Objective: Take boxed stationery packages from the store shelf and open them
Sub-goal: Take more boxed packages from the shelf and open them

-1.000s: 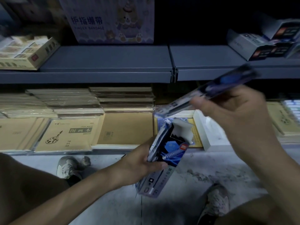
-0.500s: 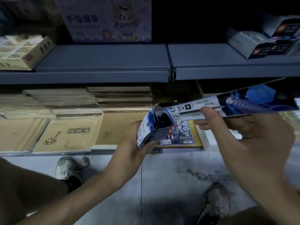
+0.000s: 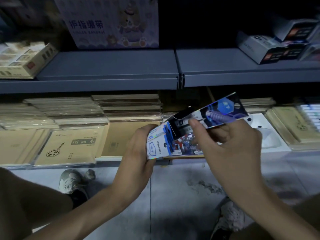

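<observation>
- The box is held above the floor, in front of the lower shelf; its left end is gripped by the left hand.
- A long glossy card at its open end is pinched by the right hand.
- Light, thin cardboard is judged likely: easily creased, slippery, best held by the edges.
- Stacked notebooks lie just behind; no obstruction is seen.
</observation>
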`<state>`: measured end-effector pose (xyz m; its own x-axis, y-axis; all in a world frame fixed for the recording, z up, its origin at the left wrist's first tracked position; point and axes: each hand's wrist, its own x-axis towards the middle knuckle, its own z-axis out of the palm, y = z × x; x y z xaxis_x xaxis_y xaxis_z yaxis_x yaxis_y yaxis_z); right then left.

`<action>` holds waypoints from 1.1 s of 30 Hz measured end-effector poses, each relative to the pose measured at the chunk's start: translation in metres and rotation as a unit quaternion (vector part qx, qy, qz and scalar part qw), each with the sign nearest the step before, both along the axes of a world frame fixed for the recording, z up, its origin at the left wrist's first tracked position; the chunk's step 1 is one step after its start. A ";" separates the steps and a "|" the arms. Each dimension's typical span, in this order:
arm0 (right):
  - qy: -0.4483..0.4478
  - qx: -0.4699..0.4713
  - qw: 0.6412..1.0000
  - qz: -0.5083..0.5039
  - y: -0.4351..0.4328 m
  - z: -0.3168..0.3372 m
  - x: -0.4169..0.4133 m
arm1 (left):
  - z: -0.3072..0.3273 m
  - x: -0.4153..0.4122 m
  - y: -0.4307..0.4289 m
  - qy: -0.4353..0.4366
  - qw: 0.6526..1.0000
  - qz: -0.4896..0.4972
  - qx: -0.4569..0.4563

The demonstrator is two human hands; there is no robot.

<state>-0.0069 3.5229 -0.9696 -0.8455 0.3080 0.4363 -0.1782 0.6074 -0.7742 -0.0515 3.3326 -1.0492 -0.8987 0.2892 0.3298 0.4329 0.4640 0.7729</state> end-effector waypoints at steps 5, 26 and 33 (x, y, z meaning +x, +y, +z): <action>-0.073 -0.101 0.992 -0.001 -0.011 -0.015 -0.010 | -0.004 0.000 0.002 0.044 0.999 0.027 -0.010; -0.024 0.005 1.000 0.002 -0.012 -0.011 -0.013 | -0.005 -0.001 0.006 0.024 0.999 0.033 0.005; -0.041 0.128 0.990 0.039 -0.018 -0.017 -0.009 | -0.008 0.001 0.007 0.007 0.999 0.025 0.020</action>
